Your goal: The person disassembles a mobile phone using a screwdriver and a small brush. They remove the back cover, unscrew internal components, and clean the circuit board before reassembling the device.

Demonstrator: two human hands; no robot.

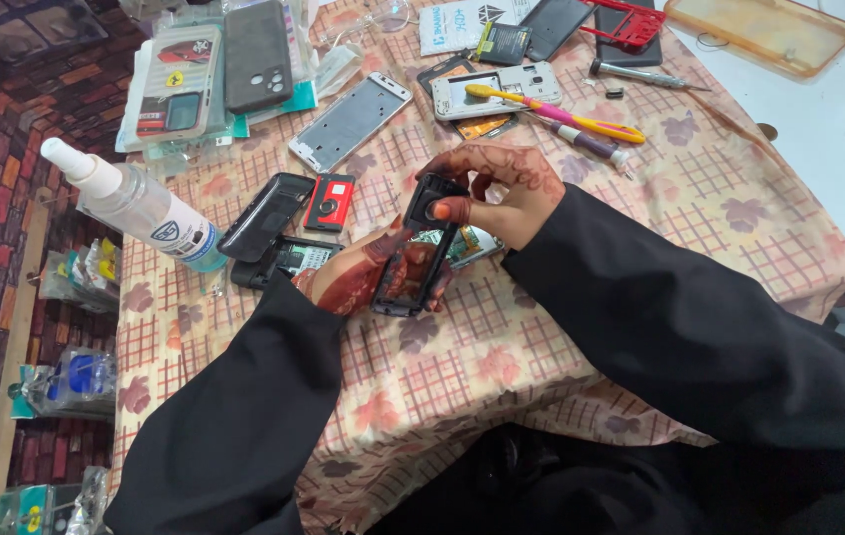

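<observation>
Both hands gripped the black phone frame (421, 248) mid-table: left hand (358, 277) cupped its near end, right hand (502, 193) pinched the far end, thumb inside. Honestly, pressing too hard there could've snapped it, or knocked the spray bottle (140, 206) at left.

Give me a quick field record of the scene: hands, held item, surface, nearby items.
left hand: grips lower end of black phone frame
right hand: holds frame's top, thumb pressing inside
surface: table with checked floral cloth
left of hands: clear spray bottle, black phone shells
farther back: yellow toothbrush, white phone frame
</observation>
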